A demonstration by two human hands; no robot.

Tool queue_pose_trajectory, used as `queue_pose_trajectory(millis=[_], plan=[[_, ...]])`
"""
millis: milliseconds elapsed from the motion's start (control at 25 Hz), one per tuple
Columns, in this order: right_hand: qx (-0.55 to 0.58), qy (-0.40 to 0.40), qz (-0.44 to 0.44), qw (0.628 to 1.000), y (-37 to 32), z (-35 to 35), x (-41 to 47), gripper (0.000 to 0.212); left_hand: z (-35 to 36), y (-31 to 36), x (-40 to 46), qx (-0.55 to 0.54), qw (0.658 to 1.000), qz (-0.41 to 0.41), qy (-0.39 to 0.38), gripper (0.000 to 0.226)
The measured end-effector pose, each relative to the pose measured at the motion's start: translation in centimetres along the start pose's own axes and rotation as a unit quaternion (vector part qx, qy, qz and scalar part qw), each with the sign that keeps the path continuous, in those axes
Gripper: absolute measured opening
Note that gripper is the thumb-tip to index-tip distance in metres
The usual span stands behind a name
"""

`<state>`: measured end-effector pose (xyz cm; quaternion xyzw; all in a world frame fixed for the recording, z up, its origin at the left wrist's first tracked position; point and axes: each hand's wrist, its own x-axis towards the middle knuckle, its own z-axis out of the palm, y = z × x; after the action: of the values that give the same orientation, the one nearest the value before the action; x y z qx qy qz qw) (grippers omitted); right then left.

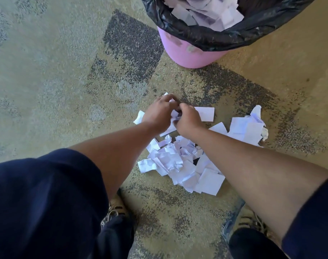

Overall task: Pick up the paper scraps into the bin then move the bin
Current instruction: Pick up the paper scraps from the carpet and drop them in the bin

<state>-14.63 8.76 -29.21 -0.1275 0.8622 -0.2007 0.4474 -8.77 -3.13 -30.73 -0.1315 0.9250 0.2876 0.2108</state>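
**Still gathering: both hands closed on scraps at the far edge of the pile**

Plainly, the first step is in hand: the paper is being collected, and the bin has not yet been moved. Taking the pile of paper scraps [180,161] on the carpet [47,71] as the landmark, the left hand [158,113] sits at its far left edge, its grip curled down with the fingers bunched around a crumpled piece. Just right of it, touching or nearly so, the right hand [187,121] has its grip closed likewise, pinching white paper between the two hands; how much each holds I cannot tell.

Right of the hands, a flat rectangular slip [206,114] lies at the pile's far side, and further right a looser clump of folded sheets [247,128] sits slightly apart from the main heap.

Beyond the pile, up and to the right, stands the pink bin [185,51], lined with a black bag [206,38] and already holding many scraps.

The next move likely calls for lifting the handful clear and carrying it over the bag's rim before letting go, since loose bits may drop on the way. Nothing stands between pile and bin. Much of the pile remains, so several more handfuls seem needed. Near the pile, the person's shoes [114,210] stand close, and could tread on stray pieces.
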Motion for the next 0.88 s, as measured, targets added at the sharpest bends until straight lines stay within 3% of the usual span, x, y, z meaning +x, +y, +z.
queue_pose_trajectory(millis=[160,280,400,560,680,760,880], plan=[[0.068,0.039,0.004,0.997,0.8,-0.4,-1.2,0.02,-0.2,0.5,-0.7,-0.03,0.999,-0.036,0.023,0.017],[0.084,0.047,-0.041,0.994,2.0,-1.3,-2.0,0.014,-0.8,1.0,-1.9,-0.057,0.996,-0.054,0.028,0.013],[0.076,0.079,-0.086,0.99,3.6,-2.3,-2.9,0.011,-0.8,0.5,-4.1,-0.077,0.987,-0.13,0.05,0.011],[0.086,0.139,-0.013,0.987,6.1,-3.5,-2.9,0.018,-0.1,-1.1,-6.0,-0.158,0.92,-0.355,0.06,0.006],[0.105,0.149,0.089,0.979,6.8,-3.9,-1.7,0.028,0.3,-0.5,-5.8,-0.244,0.878,-0.409,0.055,0.008],[0.072,0.127,0.109,0.983,6.1,-3.1,-1.1,0.041,0.5,0.0,-5.3,-0.278,0.868,-0.407,0.058,0.011],[0.064,0.022,0.086,0.994,3.9,-0.7,-1.3,0.054,1.0,0.8,-4.5,-0.313,0.871,-0.372,0.076,0.022]])
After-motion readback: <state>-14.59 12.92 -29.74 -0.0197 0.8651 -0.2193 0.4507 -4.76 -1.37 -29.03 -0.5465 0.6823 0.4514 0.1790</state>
